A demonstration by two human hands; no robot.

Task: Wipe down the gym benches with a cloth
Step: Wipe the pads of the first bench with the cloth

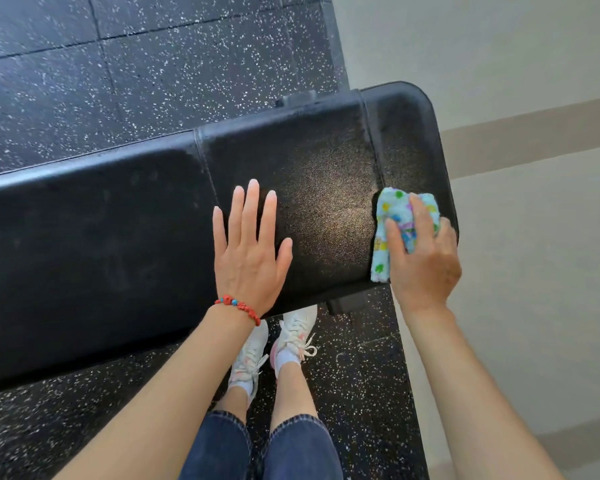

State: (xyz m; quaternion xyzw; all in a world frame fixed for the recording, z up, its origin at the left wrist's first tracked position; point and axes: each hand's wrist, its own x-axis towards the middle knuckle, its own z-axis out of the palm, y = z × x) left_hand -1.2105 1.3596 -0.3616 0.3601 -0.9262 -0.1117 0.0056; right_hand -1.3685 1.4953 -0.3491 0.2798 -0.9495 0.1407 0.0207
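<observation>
Left hand [249, 252]: flat, fingers straight, on the black bench surface [101, 237].
Right hand [421, 258]: grip holds patterned cloth [390, 216] at surface's end.

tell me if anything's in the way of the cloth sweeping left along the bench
Yes: the left hand lies flat on the bench pad, left of the cloth that the right hand presses down. Only bare pad lies between them.

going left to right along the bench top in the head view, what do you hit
bracelet → left hand lying flat on the bench → seam → cloth → right hand pressing the cloth
</observation>
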